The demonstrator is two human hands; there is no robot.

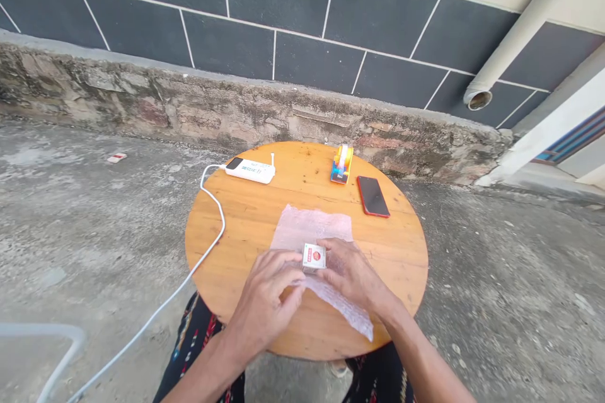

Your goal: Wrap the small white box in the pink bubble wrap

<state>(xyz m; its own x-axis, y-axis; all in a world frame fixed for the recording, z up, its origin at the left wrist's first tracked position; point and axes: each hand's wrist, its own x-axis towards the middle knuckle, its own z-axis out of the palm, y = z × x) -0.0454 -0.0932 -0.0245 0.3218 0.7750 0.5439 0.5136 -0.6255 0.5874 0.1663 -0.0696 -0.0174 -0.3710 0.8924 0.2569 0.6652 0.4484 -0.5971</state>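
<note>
A small white box with red print (314, 257) sits near the middle of a sheet of pinkish bubble wrap (312, 225). My right hand (352, 272) grips the box from its right side, fingers at the back edge and thumb at the front. At the box's left side is my left hand (271, 289); its fingers are curved, with a gap between thumb and index finger. Those fingertips reach the box and the wrap's near edge. A corner of the wrap stretches out below my right hand toward the table's front.
The round wooden table (227, 277) also bears a white power strip (250, 170) with a cable (189, 274) trailing off left, a tape dispenser (341, 165) and a red-edged phone (373, 196). Behind stands a tiled wall (227, 44) with a drainpipe (510, 44).
</note>
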